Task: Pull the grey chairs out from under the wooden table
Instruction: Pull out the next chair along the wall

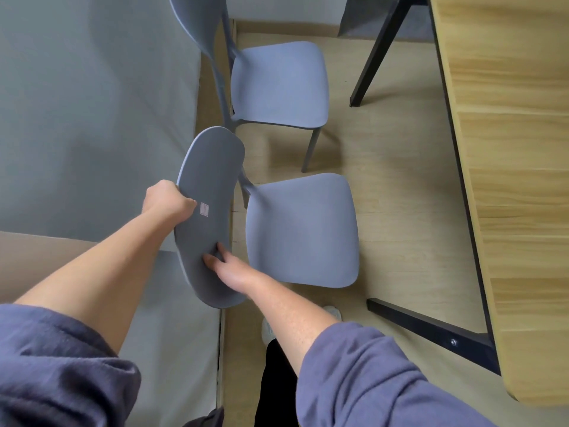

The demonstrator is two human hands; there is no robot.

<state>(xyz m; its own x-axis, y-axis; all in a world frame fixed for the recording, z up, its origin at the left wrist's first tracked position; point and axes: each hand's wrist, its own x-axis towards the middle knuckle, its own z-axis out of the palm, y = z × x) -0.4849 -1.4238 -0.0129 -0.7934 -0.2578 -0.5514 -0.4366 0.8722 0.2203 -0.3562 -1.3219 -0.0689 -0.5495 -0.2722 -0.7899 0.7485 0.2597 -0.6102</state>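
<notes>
Two grey plastic chairs stand on the floor to the left of the wooden table (505, 186), both clear of its edge. The near chair (303, 229) has its backrest towards me. My left hand (167, 200) grips the backrest's left rim, fingers curled over it. My right hand (229, 269) holds the backrest's lower right edge, fingers pressed on its back face. A small label sits on the backrest. The far chair (278, 84) stands behind it, untouched, its backrest at the upper left.
A grey-covered bed or sofa (92, 118) fills the left side, close against both chair backs. Black metal table legs (378, 53) slant down at the top and bottom right (431, 328). My shoe (268, 329) and dark trouser leg are on the light wood floor.
</notes>
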